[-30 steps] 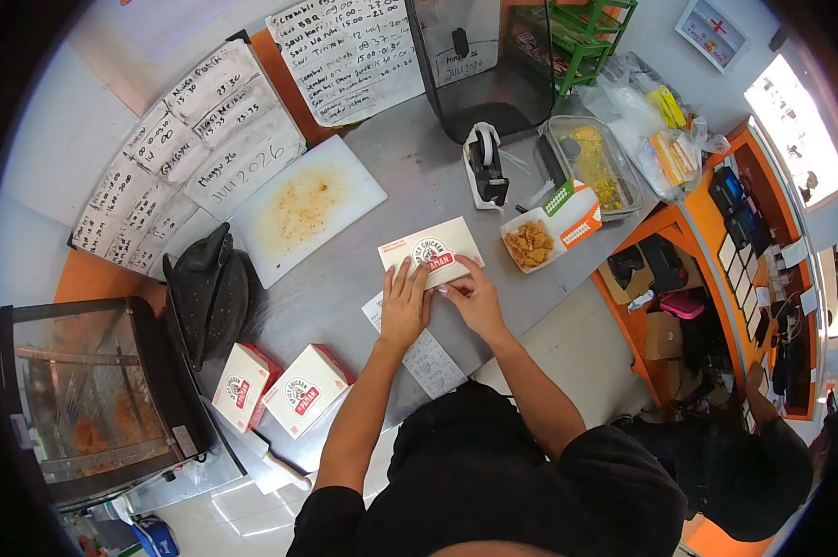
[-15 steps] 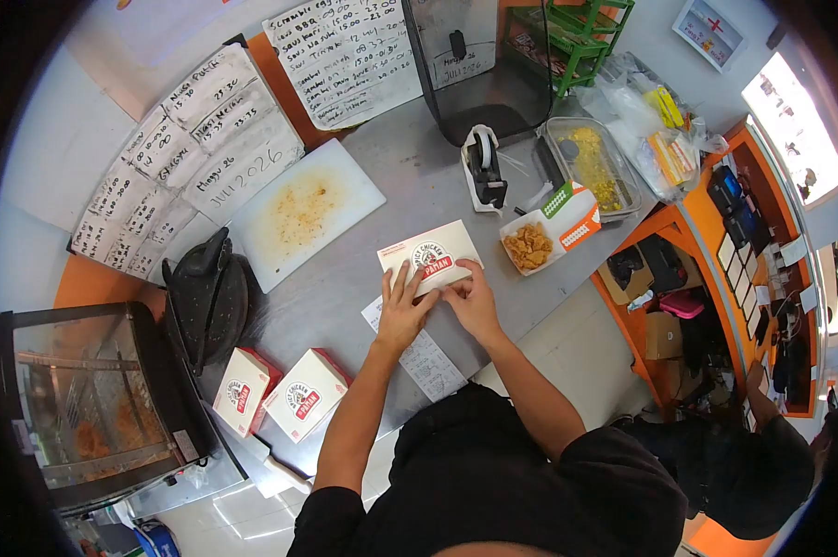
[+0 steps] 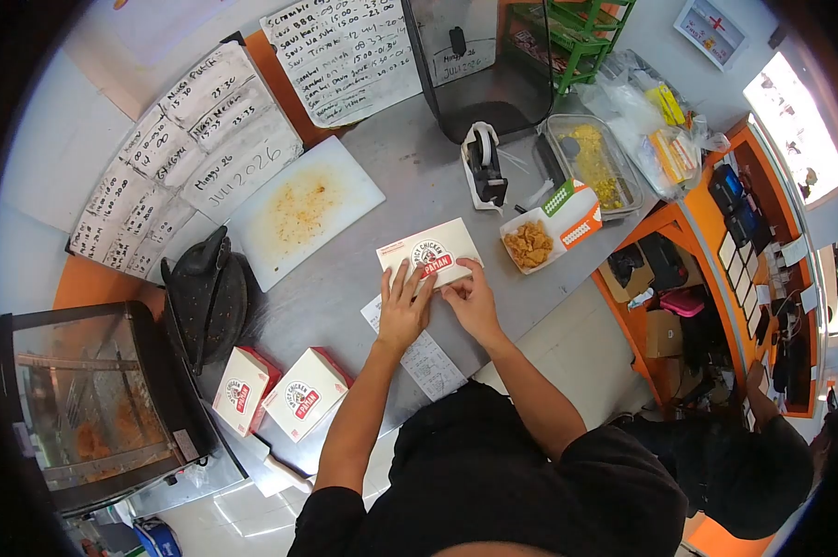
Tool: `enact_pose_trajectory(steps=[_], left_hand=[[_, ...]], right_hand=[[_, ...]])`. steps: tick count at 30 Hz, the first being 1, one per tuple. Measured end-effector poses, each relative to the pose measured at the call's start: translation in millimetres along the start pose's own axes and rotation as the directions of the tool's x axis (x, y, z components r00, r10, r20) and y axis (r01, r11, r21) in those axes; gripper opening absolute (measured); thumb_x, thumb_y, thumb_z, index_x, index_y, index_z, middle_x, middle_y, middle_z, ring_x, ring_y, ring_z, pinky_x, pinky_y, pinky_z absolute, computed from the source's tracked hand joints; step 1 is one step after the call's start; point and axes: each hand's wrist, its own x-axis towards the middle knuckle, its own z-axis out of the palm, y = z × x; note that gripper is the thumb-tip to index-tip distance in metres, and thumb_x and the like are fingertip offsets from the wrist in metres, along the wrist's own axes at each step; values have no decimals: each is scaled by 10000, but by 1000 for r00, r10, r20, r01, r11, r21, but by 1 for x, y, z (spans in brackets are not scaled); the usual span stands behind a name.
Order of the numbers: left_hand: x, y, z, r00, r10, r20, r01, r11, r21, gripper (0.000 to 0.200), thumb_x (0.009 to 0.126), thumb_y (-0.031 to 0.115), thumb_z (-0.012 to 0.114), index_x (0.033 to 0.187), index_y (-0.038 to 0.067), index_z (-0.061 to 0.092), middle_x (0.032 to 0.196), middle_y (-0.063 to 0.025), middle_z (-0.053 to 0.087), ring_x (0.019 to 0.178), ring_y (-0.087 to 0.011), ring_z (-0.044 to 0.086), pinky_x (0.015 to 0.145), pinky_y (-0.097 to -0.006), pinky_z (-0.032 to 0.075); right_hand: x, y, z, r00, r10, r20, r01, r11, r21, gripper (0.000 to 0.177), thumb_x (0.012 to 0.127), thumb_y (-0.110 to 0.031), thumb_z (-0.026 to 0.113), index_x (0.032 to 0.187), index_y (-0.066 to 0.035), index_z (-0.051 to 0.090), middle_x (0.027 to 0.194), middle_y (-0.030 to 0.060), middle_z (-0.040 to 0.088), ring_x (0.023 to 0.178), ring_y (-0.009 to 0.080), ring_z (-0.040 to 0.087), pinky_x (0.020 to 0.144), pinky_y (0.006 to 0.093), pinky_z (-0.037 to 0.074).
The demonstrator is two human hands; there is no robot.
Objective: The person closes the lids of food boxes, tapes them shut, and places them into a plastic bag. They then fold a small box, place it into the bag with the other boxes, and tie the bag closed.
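Note:
A white and red chicken box (image 3: 435, 249) with a printed lid sits closed on the steel counter before me. My left hand (image 3: 404, 308) lies on its near left part, fingers spread over the lid. At the near right edge, my right hand (image 3: 472, 301) grips the box with bent fingers, its index finger on the lid's corner. The box's near side is hidden by my hands. A printed receipt (image 3: 428, 365) lies under my left wrist. To the right, an open carton of fried chicken pieces (image 3: 529, 246) stands apart from my hands.
Two similar boxes (image 3: 305, 397) stand at the left near a knife (image 3: 289, 475). Behind are a stained cutting board (image 3: 294, 223), a black round pan (image 3: 206, 302), a tape dispenser (image 3: 484, 167) and a clear tub (image 3: 593, 167). Another person (image 3: 734, 464) is at the right.
My left fingers have shifted slightly on the lid, and the left thumb has drawn back from the right hand. The box stays in nearly the same place.

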Motion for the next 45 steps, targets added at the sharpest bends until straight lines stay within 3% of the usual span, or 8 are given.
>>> enact_pose_trajectory(steps=[12, 15, 22, 26, 29, 33, 38, 45], left_hand=[[5, 6, 3, 995, -17, -95, 21, 999, 40, 355, 860, 197, 748, 1207, 130, 719, 1292, -123, 648, 1330, -376, 513, 1115, -612, 330], [4, 7, 3, 994, -34, -104, 36, 999, 16, 353, 848, 187, 763, 1196, 136, 725, 1269, -101, 655, 1328, -359, 518, 1120, -596, 330], [19, 12, 1, 994, -56, -96, 57, 998, 4, 275, 804, 231, 789, 1051, 123, 737, 1161, -80, 669, 1210, -336, 569, 1032, -528, 394], [48, 10, -21, 959, -157, 237, 159, 987, 8, 424, 754, 271, 830, 1137, 156, 693, 1203, -61, 626, 1220, -338, 533, 1007, -526, 401], [82, 8, -29, 923, -162, 350, 68, 962, 266, 1000, 641, 408, 881, 1520, 249, 433, 1465, -167, 470, 1388, -406, 400, 1126, -616, 300], [101, -2, -33, 738, -250, 626, 220, 967, 126, 1114, 648, 430, 841, 1600, 226, 300, 1427, -298, 444, 1384, -441, 387, 1146, -671, 234], [56, 18, -90, 916, -282, 284, 257, 958, 123, 1045, 681, 415, 827, 1585, 222, 340, 1351, -294, 460, 1281, -463, 426, 1111, -613, 280], [-82, -25, -273, 791, -586, 178, 457, 758, 465, 1132, 607, 374, 884, 1591, 263, 336, 1419, -279, 410, 1349, -455, 376, 1150, -625, 207]], right_hand=[[-10, 22, 11, 980, -168, -106, 165, 986, -41, 750, 913, 30, 685, 1538, -59, 280, 871, 59, 737, 685, 53, 602, 617, 201, 459], [-3, 25, 12, 976, -185, -110, 184, 983, -25, 780, 889, -54, 729, 1536, -55, 294, 831, 84, 742, 689, 157, 677, 606, 274, 510], [-14, 10, -6, 991, -86, -102, 20, 852, -524, 848, 865, -110, 731, 1561, -46, 250, 686, 84, 681, 616, 263, 695, 599, 382, 544], [-37, -10, -30, 974, -204, -95, 159, 923, -349, 829, 879, -84, 708, 1562, -14, 245, 674, 78, 648, 566, 202, 644, 580, 335, 525], [-57, 12, -63, 986, -159, -56, 131, 930, -345, 784, 894, -56, 700, 1548, 12, 273, 736, 66, 653, 592, 138, 624, 585, 285, 512], [-69, 66, -93, 977, -207, -57, 190, 956, -223, 607, 923, -24, 662, 1467, 20, 398, 907, 68, 684, 664, 120, 630, 637, 280, 523], [-66, 61, -97, 996, -85, -16, 82, 988, -128, 447, 928, -11, 654, 1352, 36, 520, 910, 63, 682, 660, 101, 608, 630, 265, 505], [-54, 53, -88, 968, -244, 51, 245, 891, -383, 408, 901, -98, 709, 1283, -23, 588, 862, 46, 686, 588, 149, 584, 609, 301, 494]])
